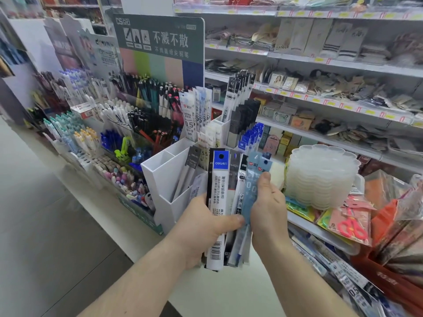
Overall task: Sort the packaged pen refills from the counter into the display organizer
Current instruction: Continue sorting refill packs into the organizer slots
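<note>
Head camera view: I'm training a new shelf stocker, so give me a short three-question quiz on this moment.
1. True or false: the left hand grips a fanned bundle of refill packs.
2. The right hand pinches which pack? A) light blue pack B) red C) green
3. Fill in: the white organizer stands to the ___ of the hands.

Key: 1 true; 2 A; 3 left.

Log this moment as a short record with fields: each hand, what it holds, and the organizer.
left hand: grips a fanned bundle of flat plastic refill packets
right hand: pinches a pale blue translucent refill packet at the bundle's right edge
white plastic display organizer: just beyond the bundle; front-left slots look empty, rear slots hold upright packets
</note>
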Demonstrator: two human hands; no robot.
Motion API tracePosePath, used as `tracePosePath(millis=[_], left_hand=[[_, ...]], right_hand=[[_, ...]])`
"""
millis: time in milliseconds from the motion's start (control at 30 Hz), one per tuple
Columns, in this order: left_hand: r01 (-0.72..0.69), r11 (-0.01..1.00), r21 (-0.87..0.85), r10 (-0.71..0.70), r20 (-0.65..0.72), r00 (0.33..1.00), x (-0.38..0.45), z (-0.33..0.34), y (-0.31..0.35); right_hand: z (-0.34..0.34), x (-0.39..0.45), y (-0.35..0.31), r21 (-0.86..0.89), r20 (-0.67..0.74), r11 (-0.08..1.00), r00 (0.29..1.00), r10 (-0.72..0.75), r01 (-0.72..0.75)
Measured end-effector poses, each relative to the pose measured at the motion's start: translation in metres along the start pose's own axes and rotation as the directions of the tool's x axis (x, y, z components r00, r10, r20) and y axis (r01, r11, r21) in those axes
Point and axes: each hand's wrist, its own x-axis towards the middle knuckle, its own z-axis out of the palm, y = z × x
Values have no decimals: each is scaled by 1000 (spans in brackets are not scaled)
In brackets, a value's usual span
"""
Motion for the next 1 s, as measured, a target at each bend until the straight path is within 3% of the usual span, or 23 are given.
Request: tracePosePath(millis=[367, 533, 667, 733, 867, 1000], left_hand=[[-33, 998, 48, 40, -152, 988, -3, -20, 12], [-52, 995, 90, 64, -139, 988, -4, -25, 16], [-69, 994, 80, 81, -162, 983, -5, -34, 22], [-88, 995, 42, 95, -230, 969, -4, -41, 26], [-147, 989, -17, 133, -344, 930, -2, -60, 34], [-223, 973, -51, 185, -398, 898, 0, -74, 37]], right_hand=[[-11, 8, -9, 31, 189, 996, 979, 82, -89], [-7, 8, -15, -164, 336, 986, 942, 28, 30], [-4, 8, -24, -88, 383, 996, 924, 11, 25], [-7, 14, -30, -42, 349, 998, 937, -28, 45], [-19, 32, -44, 60, 144, 995, 985, -91, 83], [-23, 47, -53, 77, 24, 982, 985, -173, 170]])
